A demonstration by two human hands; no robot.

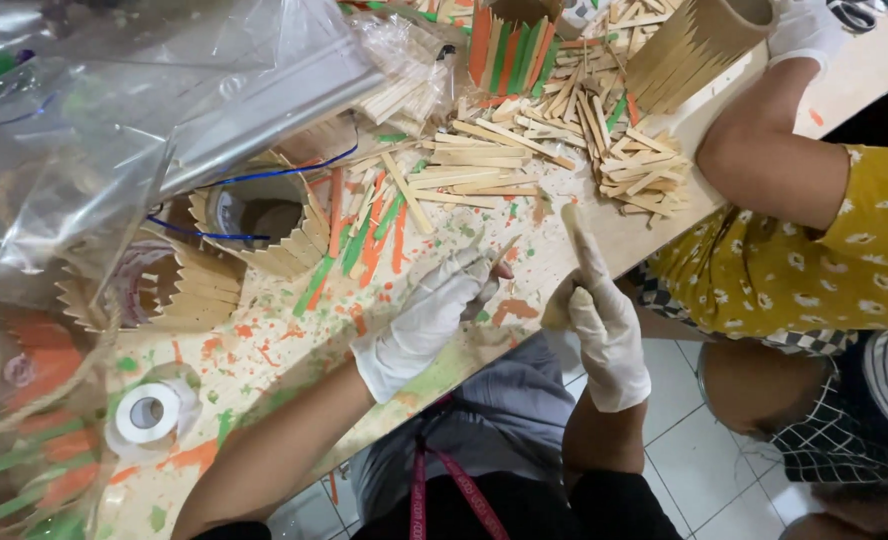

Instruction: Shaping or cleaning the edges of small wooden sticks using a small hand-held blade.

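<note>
My left hand [432, 315], in a white glove, pinches a thin wooden stick [505, 250] above the paint-stained table [264, 350]. My right hand [602, 318], also gloved, hovers beside it at the table's edge with a finger pointing up; whether it holds anything is unclear. Loose plain, green and orange craft sticks [434, 185] lie spread just beyond my hands.
A stick-clad cylinder [264, 222] and another one [154, 290] stand at left under clear plastic bags [114, 110]. A white tape roll [147, 412] lies near the front. A person in a yellow flowered top [814, 250] sits at right, their gloved hand [804, 30] on a stick-covered tube [694, 45].
</note>
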